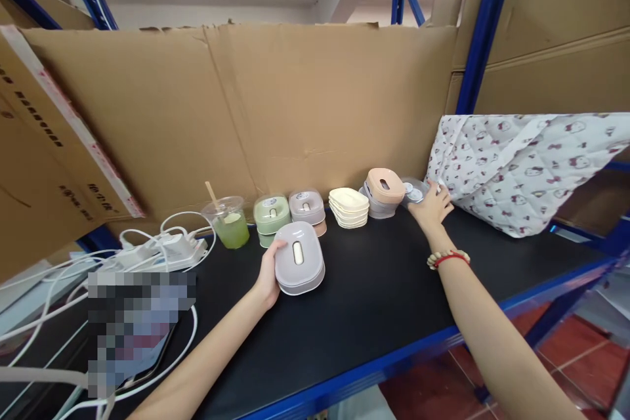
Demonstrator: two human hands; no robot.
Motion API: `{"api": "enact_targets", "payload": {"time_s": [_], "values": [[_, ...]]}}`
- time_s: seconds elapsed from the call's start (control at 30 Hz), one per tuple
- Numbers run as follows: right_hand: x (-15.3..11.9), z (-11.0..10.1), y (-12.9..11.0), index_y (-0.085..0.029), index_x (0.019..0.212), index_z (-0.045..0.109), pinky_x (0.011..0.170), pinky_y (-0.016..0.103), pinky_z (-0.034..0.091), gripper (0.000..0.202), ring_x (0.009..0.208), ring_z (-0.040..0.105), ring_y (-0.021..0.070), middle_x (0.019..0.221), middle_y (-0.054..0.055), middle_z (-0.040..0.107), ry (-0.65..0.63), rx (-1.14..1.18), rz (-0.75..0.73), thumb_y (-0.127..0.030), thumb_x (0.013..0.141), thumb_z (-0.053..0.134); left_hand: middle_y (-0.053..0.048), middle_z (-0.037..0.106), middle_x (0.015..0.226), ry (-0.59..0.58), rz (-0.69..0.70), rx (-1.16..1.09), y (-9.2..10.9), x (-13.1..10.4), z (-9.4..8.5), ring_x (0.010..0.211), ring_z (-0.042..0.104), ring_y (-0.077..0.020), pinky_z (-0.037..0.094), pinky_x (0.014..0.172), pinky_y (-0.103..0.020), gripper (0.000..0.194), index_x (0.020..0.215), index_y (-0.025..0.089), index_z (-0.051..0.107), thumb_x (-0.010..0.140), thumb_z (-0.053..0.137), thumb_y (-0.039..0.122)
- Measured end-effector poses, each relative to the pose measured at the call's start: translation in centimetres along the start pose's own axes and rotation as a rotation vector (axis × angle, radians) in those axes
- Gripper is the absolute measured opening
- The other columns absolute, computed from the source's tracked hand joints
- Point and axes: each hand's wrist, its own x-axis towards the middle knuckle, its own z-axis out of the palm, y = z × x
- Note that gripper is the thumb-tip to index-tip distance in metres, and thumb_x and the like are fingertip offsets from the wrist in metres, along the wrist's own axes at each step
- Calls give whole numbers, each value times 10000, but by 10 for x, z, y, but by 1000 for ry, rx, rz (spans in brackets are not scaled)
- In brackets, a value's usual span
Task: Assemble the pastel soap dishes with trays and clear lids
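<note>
My left hand grips a grey-lavender plastic box by its left side, tilted so its lid with a pale oval slot faces me. At the back right, my right hand is curled at the clear plastic lids, which have round white labels; its fingers partly hide them. Left of these, a peach lid sits atop stacked grey parts. Beside that stack is a pile of cream-coloured trays. A green box and another lavender box, both under clear covers, stand behind the held box.
A plastic cup of green drink with a straw stands at the back left. White cables and a power strip crowd the left, near a blurred-out device. A quilted white bag lies right; cardboard walls the back.
</note>
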Motion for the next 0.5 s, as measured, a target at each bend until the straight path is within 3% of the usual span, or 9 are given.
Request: {"api": "enact_targets", "payload": {"time_s": [0.13,0.3,0.5], "values": [[9,18,26,-173,1272,442,1000,555,243,846,1248,225,357,1368,174,223,-67,-32,-46,-306,488,729,-34,635,628,-16,-24,28,-3,-2,2,521,579,-150,473,505,-246,142,835,137,629,742,530,179],[10,16,25,-221,1200,554,1002,503,282,608,1190,341,289,1303,135,337,-127,-86,-76,-205,602,669,-28,637,597,-31,-50,42,-3,-4,3,480,573,-140,471,459,-235,114,753,140,623,775,516,173],[2,4,8,-200,1244,543,969,465,338,560,1159,381,286,1264,168,329,-41,-60,6,-298,699,623,-18,635,573,-29,-45,13,-3,-4,2,453,569,-133,467,432,-223,110,729,146,621,780,527,170]]}}
